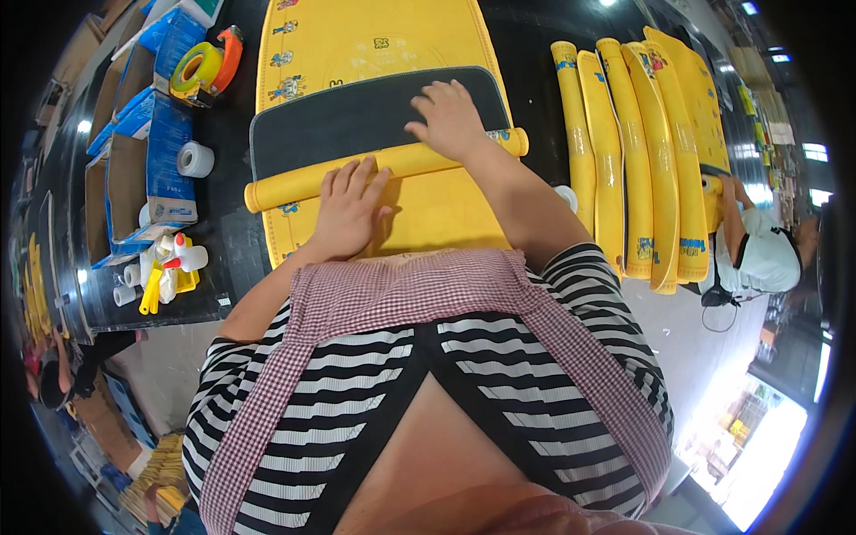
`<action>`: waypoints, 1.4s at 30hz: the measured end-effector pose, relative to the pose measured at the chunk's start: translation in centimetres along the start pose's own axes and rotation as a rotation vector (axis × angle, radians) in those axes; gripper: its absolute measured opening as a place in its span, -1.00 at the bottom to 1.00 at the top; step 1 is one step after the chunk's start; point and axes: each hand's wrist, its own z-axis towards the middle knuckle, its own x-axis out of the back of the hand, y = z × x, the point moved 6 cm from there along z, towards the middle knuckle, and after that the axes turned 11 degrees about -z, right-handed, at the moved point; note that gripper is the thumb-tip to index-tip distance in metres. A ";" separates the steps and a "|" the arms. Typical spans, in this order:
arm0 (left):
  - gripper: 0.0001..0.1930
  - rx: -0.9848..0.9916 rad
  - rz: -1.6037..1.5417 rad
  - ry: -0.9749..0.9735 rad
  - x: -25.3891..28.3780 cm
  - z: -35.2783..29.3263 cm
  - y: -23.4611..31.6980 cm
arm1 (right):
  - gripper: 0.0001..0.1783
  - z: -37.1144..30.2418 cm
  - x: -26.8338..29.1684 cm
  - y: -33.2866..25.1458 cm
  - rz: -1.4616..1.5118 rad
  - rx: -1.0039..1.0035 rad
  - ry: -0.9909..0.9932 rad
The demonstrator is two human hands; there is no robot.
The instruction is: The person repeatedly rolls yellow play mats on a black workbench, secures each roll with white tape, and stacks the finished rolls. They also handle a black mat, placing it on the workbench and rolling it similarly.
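Note:
A yellow mat [415,163] with a dark backing is partly rolled up in front of me. Its unrolled end lies with the dark backing [308,134] facing up, on top of another printed yellow mat [383,40]. My left hand [350,203] rests on the roll with its fingers stretched across it. Farther forward and to the right, my right hand [448,118] lies on the dark backing, fingers spread, its wrist over the roll. Neither hand grips anything.
Several rolled yellow mats [631,160] lie side by side on the right of the black table [526,53]. To the left are blue cardboard boxes [174,160], an orange tape dispenser [227,61], a white tape roll [195,160] and a white bottle [189,257]. Another person [767,250] works at far right.

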 end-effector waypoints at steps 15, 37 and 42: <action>-0.39 0.241 -0.010 -0.296 -0.2 10.4 -10.1 | -0.16 2.3 -1.4 -0.8 0.053 0.041 -0.022; -0.28 -0.017 -0.075 -0.075 -1.1 -0.4 1.1 | -0.13 -9.2 3.2 -6.0 0.276 0.067 -0.175; -0.28 0.082 -0.061 -0.216 -0.9 0.4 0.6 | -0.49 -12.0 6.5 5.7 0.444 -0.323 0.036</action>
